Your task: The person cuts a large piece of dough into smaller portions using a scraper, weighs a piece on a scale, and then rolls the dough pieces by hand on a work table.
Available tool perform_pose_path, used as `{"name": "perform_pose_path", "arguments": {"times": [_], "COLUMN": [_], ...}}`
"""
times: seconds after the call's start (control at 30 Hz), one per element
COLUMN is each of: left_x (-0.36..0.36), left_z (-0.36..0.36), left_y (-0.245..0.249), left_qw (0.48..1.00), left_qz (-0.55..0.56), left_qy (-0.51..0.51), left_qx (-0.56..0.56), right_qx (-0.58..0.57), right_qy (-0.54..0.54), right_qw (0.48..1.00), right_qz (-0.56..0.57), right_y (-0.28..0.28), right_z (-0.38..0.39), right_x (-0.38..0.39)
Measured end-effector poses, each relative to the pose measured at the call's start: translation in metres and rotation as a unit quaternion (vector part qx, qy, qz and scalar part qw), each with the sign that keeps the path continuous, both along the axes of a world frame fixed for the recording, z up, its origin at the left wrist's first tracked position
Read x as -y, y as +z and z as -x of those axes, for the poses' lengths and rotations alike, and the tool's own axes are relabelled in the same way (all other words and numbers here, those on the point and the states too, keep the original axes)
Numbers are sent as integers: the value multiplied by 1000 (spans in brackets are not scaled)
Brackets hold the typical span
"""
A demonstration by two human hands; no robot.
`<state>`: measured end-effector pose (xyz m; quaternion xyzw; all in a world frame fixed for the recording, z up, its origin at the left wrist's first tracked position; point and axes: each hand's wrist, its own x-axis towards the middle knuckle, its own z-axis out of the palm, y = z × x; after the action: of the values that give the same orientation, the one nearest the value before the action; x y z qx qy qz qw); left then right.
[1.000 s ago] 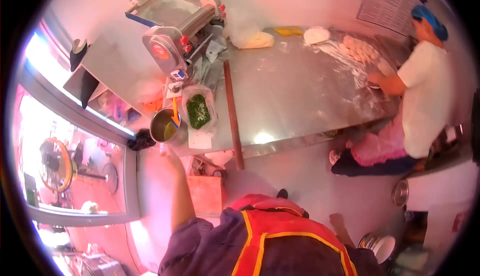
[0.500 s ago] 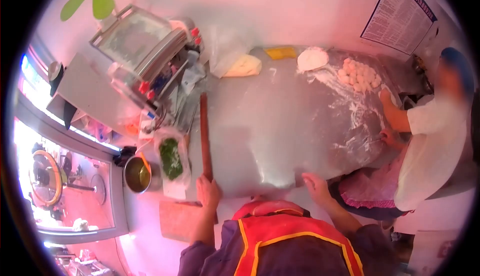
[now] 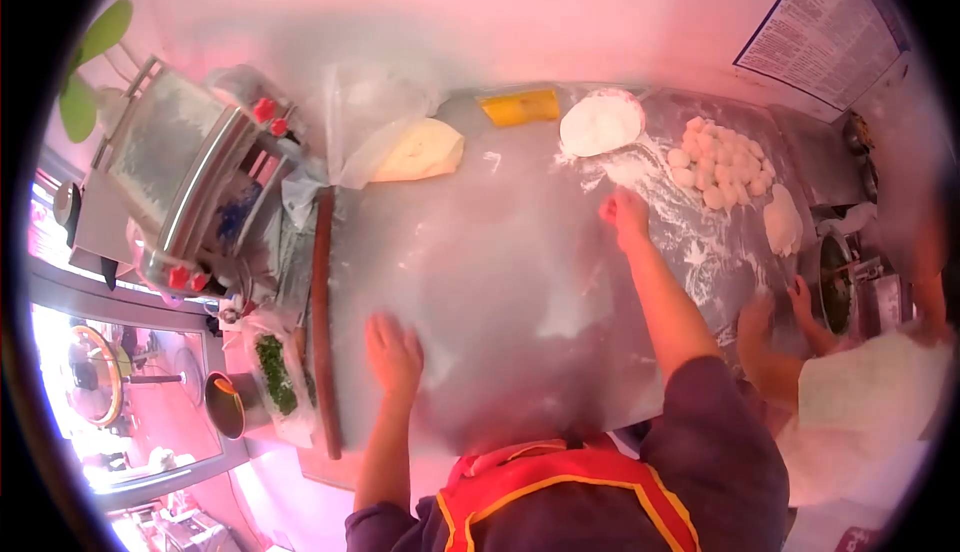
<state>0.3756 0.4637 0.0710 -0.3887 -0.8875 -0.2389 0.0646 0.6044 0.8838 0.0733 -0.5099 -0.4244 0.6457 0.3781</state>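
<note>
My left hand [image 3: 395,354] is over the near left part of the grey metal worktop [image 3: 480,252], fingers stretched forward, slightly blurred, with nothing in it. To its left lies a long wooden rolling pin [image 3: 321,322], apart from the hand. My right hand [image 3: 628,218] reaches far forward, fingers curled together, beside the flour [image 3: 632,172] scattered on the worktop. Whatever it holds, if anything, is hidden. Just beyond it sits a white flour mound [image 3: 602,124]. Several small dough balls [image 3: 718,164] are heaped to its right.
A pale dough slab [image 3: 420,149] lies under plastic at the back, near a yellow scraper [image 3: 520,107]. On the left are a dough-rolling machine [image 3: 180,157], chopped greens [image 3: 275,374] and a metal pot [image 3: 226,407]. A co-worker's hands [image 3: 780,312] are at the right edge.
My left hand has let go of the rolling pin and moved right onto the worktop. My right hand has gone from the near edge forward to the flour. The view has shifted.
</note>
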Motion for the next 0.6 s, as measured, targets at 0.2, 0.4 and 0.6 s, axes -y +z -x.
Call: {"name": "perform_pose_path", "arguments": {"times": [0.2, 0.4, 0.6], "left_x": [-56, -66, -67], "left_z": [-28, -32, -30], "left_y": [-21, -6, -11], "left_qw": [992, 989, 991], "left_qz": [84, 105, 94], "left_qy": [88, 100, 90], "left_qx": [-9, 16, 0], "right_qx": [5, -47, -12], "right_qy": [-15, 2, -23], "right_qw": [997, 999, 1000], "right_qz": [78, 8, 16], "right_y": [-12, -36, -11], "right_z": [33, 39, 1], "right_x": [-101, -143, -179]}}
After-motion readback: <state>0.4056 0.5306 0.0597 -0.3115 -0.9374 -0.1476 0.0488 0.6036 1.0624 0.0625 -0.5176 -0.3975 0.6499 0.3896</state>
